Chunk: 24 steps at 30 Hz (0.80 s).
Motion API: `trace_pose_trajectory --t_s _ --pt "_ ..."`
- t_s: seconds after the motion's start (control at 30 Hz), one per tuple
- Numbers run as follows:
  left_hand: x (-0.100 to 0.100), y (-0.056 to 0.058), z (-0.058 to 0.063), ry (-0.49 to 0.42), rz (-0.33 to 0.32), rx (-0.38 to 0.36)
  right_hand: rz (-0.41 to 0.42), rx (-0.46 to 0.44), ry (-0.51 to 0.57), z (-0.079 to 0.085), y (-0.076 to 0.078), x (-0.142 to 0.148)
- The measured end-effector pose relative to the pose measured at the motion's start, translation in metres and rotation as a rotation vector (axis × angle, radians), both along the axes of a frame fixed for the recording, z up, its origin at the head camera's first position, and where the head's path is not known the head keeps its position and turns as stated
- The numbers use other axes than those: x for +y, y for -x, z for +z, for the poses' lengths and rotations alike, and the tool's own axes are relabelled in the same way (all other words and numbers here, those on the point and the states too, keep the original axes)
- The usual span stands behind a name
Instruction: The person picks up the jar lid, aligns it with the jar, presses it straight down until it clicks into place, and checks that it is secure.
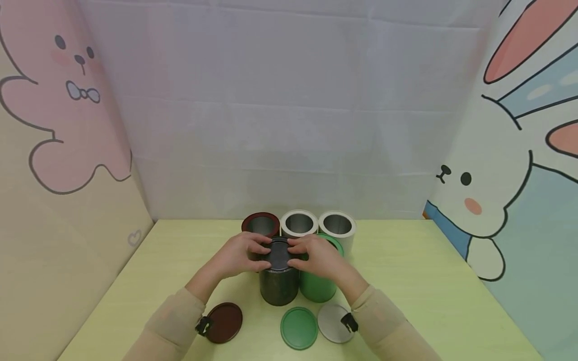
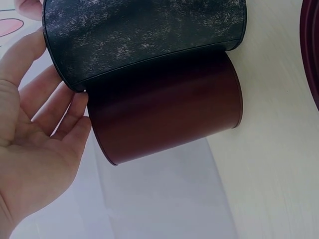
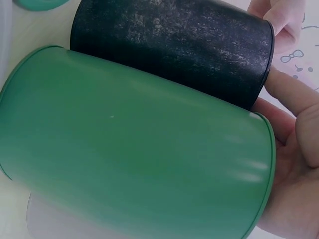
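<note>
A black can (image 1: 279,288) stands upright in the front of a cluster of cans, with a black lid (image 1: 278,254) on its top. My left hand (image 1: 237,254) lies at the lid's left edge, fingertips and thumb spread on it. From the opposite side my right hand (image 1: 319,255) touches the lid's right edge with spread fingertips. A green can (image 1: 318,288) stands beside the black one, below my right hand. In the left wrist view a dark red can (image 2: 164,114) shows next to the black can (image 2: 144,35), close to my left fingers (image 2: 70,112).
Two white cans (image 1: 299,214) (image 1: 347,240) stand uncovered at the back, beside the uncovered dark red can (image 1: 261,216). On the yellow table (image 1: 429,281), nearer me, lie a dark red lid (image 1: 226,322), a green lid (image 1: 299,328) and a whitish lid (image 1: 333,323). A pale cloth wall (image 1: 289,125) rises behind.
</note>
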State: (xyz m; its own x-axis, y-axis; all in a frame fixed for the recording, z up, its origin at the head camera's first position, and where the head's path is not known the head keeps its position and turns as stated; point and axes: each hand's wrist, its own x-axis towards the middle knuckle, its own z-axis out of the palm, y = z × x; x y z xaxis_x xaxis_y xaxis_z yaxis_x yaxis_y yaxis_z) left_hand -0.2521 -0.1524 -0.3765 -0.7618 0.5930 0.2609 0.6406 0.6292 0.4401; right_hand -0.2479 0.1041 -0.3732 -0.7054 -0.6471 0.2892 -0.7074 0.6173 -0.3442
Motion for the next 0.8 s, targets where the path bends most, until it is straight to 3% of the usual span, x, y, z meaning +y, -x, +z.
trace_pose_trajectory --t_s 0.33,0.63,0.8 --pt "-0.005 -0.001 -0.008 -0.051 -0.006 0.043 0.036 0.036 0.031 -0.003 0.002 0.000" --pt "-0.006 -0.002 -0.017 -0.128 -0.053 0.152 0.046 0.152 0.093 -0.015 0.003 0.005" --pt "-0.003 -0.006 -0.020 -0.203 -0.064 0.217 0.052 0.281 0.196 -0.017 0.000 0.009"
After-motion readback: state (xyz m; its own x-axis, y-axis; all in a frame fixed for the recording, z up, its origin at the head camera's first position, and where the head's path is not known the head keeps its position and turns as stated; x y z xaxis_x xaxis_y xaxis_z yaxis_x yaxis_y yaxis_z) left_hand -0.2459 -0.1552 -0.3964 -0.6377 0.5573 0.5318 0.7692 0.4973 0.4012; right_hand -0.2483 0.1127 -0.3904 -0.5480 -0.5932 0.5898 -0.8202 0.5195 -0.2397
